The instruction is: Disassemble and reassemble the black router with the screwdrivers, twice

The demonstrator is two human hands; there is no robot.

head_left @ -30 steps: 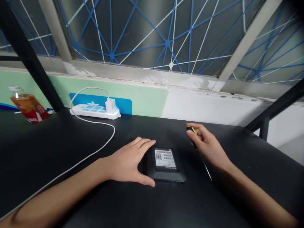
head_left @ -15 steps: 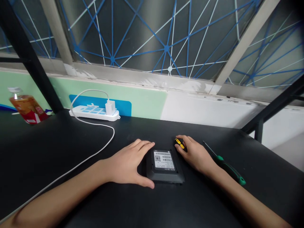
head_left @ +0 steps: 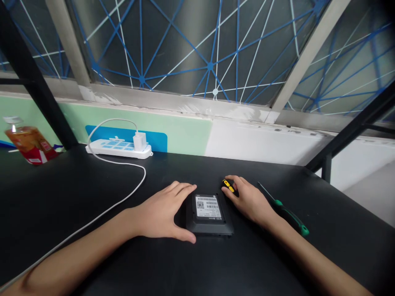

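A dark, box-like device (head_left: 210,227) lies on the black table with a white printed label (head_left: 208,206) facing up. My left hand (head_left: 163,211) is beside its left edge, thumb and fingers spread apart around that side. Whether the fingers touch the device I cannot tell. To the right of the device, my right hand (head_left: 251,200) has its fingers closed around a small, rounded black-and-yellow object (head_left: 228,185), low at the tabletop. The object's full shape is partly covered by the fingers. A green-and-black screwdriver (head_left: 289,216) lies just right of my right hand, its thin shaft pointing away from me.
A white power strip (head_left: 119,149) with a plugged-in charger (head_left: 140,141) sits against the wall. Its white cable (head_left: 123,200) runs across the table under my left arm. An orange drink bottle (head_left: 31,144) stands far left. Black metal posts (head_left: 325,148) slant up at both sides.
The whole scene has shifted slightly left in view. Both hands, the device and the black-and-yellow object keep nearly the same places relative to one another.
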